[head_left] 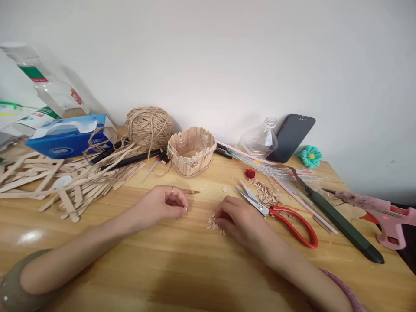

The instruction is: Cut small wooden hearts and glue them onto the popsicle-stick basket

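Note:
My left hand point(165, 203) is just above the tabletop at the middle, its fingers curled and the thumb against the forefinger. Something tiny and pale shows at the fingertips, too small to name. My right hand point(240, 219) rests with bent fingers over a small heap of wood chips point(212, 224). Its fingertips are partly hidden, so I cannot see what they pinch. Beyond both hands stands a small basket of craft sticks point(191, 165) with a silvery trim. Red-handled scissors point(292, 212) lie partly open beside my right hand, next to more wood shavings point(264, 193).
Left: loose craft sticks point(69, 203), a blue box point(65, 145), a twine ball point(149, 128). Right: a red rose point(250, 173), a clear bottle point(263, 141), a leaning phone point(290, 138), a green flower point(311, 157), a dark green-handled tool point(344, 225), a pink glue gun point(386, 216).

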The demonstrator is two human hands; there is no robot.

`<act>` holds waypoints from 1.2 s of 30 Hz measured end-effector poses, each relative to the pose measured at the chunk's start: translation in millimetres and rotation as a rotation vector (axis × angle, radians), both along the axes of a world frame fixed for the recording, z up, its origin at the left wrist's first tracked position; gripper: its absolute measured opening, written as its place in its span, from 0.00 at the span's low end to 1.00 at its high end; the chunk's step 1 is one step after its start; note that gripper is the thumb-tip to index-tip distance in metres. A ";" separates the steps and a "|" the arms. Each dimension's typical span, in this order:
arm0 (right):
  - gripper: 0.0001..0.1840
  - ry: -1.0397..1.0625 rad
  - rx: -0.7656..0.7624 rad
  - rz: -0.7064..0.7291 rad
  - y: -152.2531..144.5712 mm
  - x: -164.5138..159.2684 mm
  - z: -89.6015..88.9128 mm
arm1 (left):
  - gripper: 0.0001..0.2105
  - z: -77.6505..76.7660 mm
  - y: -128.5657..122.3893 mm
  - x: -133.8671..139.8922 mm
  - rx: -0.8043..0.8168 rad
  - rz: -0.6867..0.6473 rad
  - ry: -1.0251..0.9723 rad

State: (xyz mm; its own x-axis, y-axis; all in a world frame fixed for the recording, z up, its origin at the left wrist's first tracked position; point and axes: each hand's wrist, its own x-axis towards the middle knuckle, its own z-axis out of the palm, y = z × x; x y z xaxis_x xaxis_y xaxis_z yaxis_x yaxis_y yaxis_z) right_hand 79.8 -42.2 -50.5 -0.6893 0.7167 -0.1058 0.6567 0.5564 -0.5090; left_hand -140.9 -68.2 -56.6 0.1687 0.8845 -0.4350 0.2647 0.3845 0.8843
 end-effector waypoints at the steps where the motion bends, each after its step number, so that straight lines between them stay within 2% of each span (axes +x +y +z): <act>1: 0.08 -0.003 -0.005 -0.003 -0.4 -0.6 0.5 | 0.03 0.6 -0.1 0.2 0.003 -0.007 -0.007; 5: 0.09 -0.003 -0.019 -0.006 -2.0 -2.4 0.9 | 0.01 4.3 1.1 1.5 0.050 -0.037 0.010; 9: 0.08 0.002 -0.029 -0.012 -1.2 -2.1 0.1 | 0.03 6.1 11.5 5.9 0.230 -0.045 0.198; 12: 0.09 0.002 -0.045 -0.011 0.4 -2.1 -0.9 | 0.06 3.1 24.3 11.0 0.342 -0.052 0.327; 17: 0.09 0.005 -0.060 -0.021 -0.2 -3.0 -1.5 | 0.09 -3.7 35.6 13.1 0.415 -0.056 0.406; 29: 0.07 0.104 -0.078 -0.118 10.6 5.2 5.1 | 0.09 -6.1 26.6 3.2 0.472 -0.069 0.463; 36: 0.09 0.060 -0.112 -0.027 3.8 4.0 14.4 | 0.08 -2.9 18.7 13.7 0.573 -0.146 0.461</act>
